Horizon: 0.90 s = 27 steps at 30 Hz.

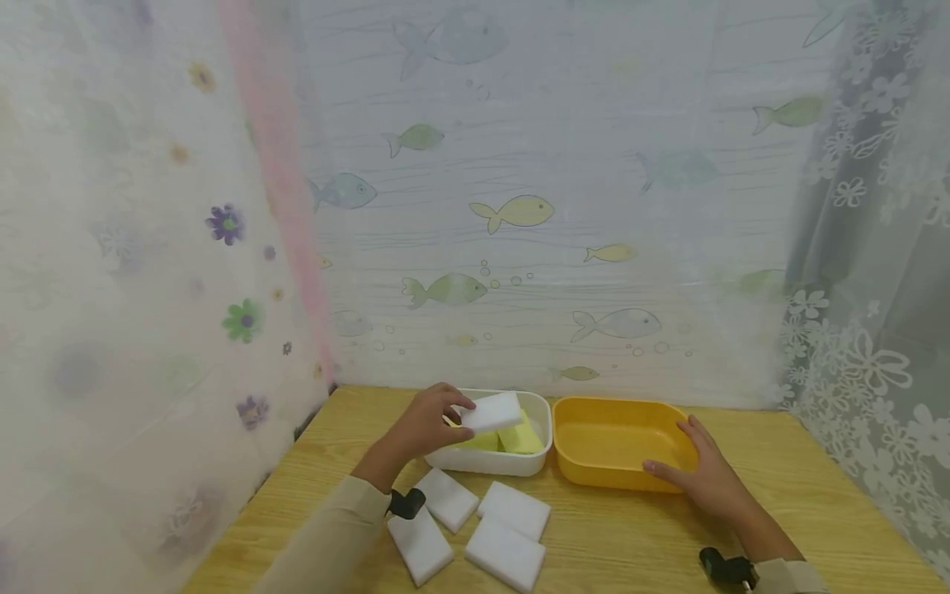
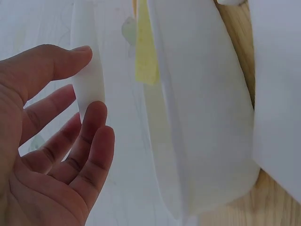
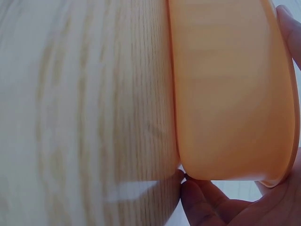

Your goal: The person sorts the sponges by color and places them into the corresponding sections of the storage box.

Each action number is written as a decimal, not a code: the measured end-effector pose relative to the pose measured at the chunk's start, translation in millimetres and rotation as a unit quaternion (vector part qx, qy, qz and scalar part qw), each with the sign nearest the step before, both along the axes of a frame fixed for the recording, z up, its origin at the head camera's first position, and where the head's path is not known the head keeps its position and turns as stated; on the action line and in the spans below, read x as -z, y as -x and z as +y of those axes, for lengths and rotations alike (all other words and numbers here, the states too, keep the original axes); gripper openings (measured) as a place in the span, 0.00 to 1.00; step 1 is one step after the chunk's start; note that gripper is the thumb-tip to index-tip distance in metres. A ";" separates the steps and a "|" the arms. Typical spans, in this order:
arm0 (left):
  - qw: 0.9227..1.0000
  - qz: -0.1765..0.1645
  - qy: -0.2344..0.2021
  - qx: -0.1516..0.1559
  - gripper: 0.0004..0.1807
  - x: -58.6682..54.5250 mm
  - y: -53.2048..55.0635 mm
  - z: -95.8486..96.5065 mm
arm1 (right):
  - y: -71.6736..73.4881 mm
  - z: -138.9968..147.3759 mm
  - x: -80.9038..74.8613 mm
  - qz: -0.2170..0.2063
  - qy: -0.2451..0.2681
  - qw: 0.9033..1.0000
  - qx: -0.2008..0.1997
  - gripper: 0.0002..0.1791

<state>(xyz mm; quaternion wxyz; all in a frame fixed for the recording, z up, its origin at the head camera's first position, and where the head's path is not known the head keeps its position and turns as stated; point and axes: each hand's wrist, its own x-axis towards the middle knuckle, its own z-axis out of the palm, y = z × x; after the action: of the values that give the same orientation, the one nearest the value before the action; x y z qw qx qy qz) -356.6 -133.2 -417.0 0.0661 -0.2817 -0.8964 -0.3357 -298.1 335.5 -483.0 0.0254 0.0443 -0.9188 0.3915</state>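
Above the white container point(image 1: 490, 463), my left hand point(image 1: 429, 425) pinches a white sponge block point(image 1: 492, 411) between thumb and fingertips. In the left wrist view, that block point(image 2: 89, 77) appears edge-on in the left hand point(image 2: 56, 127). Yellow sponge pieces point(image 1: 522, 435) lie inside the white container, partly hidden by the held block. My right hand point(image 1: 708, 474) holds the right end of an orange-yellow container point(image 1: 609, 476), thumb at the near rim. Seen from the right wrist, fingertips point(image 3: 197, 200) press low against the end of that container point(image 3: 230, 94).
Several white sponge blocks point(image 1: 512, 550) lie flat on the wooden table point(image 1: 609, 544) in front of the white container, two of them overlapping. The two containers stand side by side near the back edge. A fish-patterned curtain point(image 1: 519, 330) hangs behind; flowered curtains flank both sides.
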 end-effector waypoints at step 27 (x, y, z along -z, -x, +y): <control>0.999 0.010 -0.034 -0.021 0.21 -3.5 12.9 60.9 | -1.1 -0.2 -1.2 0.002 -0.001 1.000 0.000 0.61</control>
<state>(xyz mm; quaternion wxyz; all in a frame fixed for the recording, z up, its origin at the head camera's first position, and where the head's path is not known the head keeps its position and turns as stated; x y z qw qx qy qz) -369.5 -72.2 -413.5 0.0914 -0.2636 -0.8897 -0.3613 -296.9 335.3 -481.9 0.0271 0.0450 -0.9191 0.3905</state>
